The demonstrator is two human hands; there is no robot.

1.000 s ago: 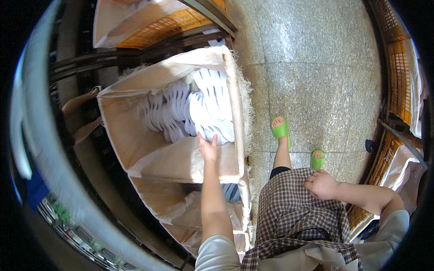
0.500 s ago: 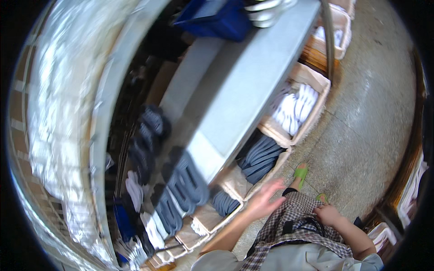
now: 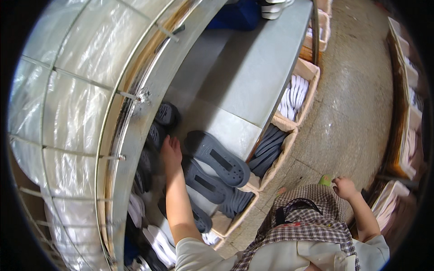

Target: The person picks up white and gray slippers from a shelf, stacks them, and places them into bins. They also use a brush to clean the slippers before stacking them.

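Observation:
My left hand reaches over the grey bench, its fingers stretched out beside a row of dark shoe soles towards the back; I see nothing held in it. Nearer me lie several grey shoe soles, each with a dark rectangle in the middle and small holes at one end. The closest grey one is just right of my left wrist. My right hand hangs off to the right above the floor, fingers curled in, with nothing visible in it.
Lined baskets stand along the bench's right side, one with white soles, one with dark grey soles. A wire rack with clear plastic wrap rises at left. A blue bin sits at the far end. More baskets line the right.
My left hand has moved left and forward, from beside the apron to the dark soles on the bench. My right hand has lifted away from the apron, up and rightward. The view has shifted.

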